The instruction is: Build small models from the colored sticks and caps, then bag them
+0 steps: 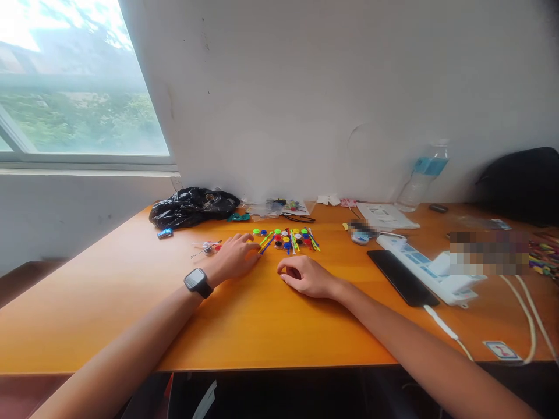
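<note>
My left hand (233,255), with a black watch (198,282) on the wrist, reaches palm down over the table. Its fingers are apart, and the fingertips are beside thin yellow and blue plastic sticks (267,244); whether they touch is hard to tell. My right hand (311,277) rests closer to me, its fingers loosely curled with nothing visible in them. Beyond it lie small round coloured pieces (286,240) in several colours, with more sticks (312,240) among them. Partly behind my left hand are a red-and-white piece (209,248) and a thin metal rod (201,252).
A black plastic bag (192,206) and a small blue packet (165,233) lie at the back left. On the right are a black phone (399,276), a white power strip (419,265) with cables and a clear bottle (421,177). Papers (384,215) lie by the wall.
</note>
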`<state>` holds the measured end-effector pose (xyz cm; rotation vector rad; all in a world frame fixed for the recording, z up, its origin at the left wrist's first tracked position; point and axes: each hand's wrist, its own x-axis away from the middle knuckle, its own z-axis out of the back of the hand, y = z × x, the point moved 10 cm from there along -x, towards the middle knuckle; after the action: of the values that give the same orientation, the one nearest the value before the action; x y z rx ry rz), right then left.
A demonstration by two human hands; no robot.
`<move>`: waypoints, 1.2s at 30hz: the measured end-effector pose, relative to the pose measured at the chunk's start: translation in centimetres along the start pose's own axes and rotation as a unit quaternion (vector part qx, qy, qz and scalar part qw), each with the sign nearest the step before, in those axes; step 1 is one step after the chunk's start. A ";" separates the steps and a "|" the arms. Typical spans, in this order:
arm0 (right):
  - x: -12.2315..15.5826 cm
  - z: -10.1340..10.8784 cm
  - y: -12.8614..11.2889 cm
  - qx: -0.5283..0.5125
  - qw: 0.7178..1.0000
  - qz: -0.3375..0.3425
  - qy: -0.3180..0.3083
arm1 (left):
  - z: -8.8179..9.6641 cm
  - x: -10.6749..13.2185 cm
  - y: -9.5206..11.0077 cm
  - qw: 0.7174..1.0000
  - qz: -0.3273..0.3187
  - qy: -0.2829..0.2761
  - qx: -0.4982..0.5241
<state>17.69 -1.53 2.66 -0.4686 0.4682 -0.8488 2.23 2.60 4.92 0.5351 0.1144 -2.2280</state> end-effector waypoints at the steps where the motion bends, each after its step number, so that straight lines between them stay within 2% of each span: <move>1: 0.0 0.0 0.0 0.000 1.000 0.000 0.000 | -0.2 0.1 0.0 1.000 -0.003 -0.003 -0.003; 5: 0.0 0.0 0.0 0.001 1.000 0.002 0.000 | -0.6 0.3 0.2 1.000 -0.010 -0.013 -0.013; 12: 0.0 0.0 0.0 0.002 1.000 -0.001 0.000 | 0.2 0.0 0.7 1.000 -0.004 -0.016 0.011; 20: -0.1 0.0 0.0 0.003 1.000 0.003 0.002 | 0.4 0.0 0.1 0.998 0.046 -0.034 0.032; 24: -0.1 0.0 0.0 0.003 1.000 0.005 0.005 | 0.7 0.2 1.5 0.998 0.038 -0.044 0.037; 28: 0.0 0.0 0.3 -0.002 1.000 0.000 0.013 | 0.4 0.6 3.9 0.995 0.017 -0.059 0.073; 33: 0.0 -0.1 0.1 -0.013 1.000 0.012 0.010 | 0.0 1.0 7.1 0.973 -0.046 -0.053 0.220; 36: -0.1 0.0 -0.2 -0.010 1.000 0.023 0.014 | -0.1 0.9 7.1 0.957 -0.039 -0.048 0.285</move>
<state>17.55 -1.61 2.84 -0.4635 0.5131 -0.8071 7.02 -2.69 5.15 0.7334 -0.5837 -2.3512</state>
